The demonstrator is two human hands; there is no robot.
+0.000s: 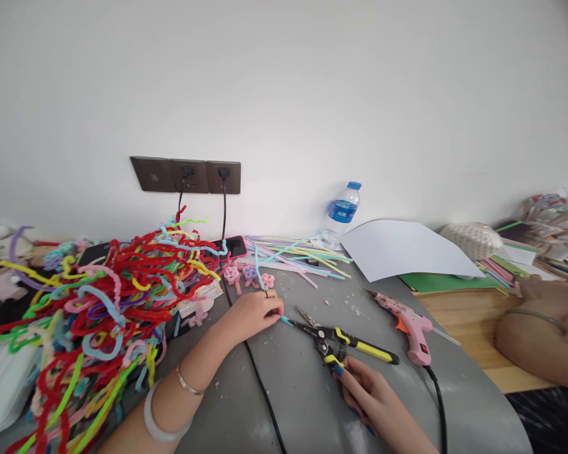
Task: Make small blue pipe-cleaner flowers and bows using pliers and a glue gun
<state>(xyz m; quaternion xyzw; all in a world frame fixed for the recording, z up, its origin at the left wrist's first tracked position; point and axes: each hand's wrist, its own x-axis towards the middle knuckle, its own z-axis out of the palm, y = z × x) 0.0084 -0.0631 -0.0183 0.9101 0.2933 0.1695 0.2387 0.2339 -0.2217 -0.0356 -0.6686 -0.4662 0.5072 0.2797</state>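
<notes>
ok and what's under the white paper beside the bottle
A green sheet shows along the front right edge of the white paper. Anything further under is covered from view.

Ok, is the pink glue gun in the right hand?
No, the pink glue gun lies on the gray table, while the right hand holds the yellow-and-black pliers by a handle.
</notes>
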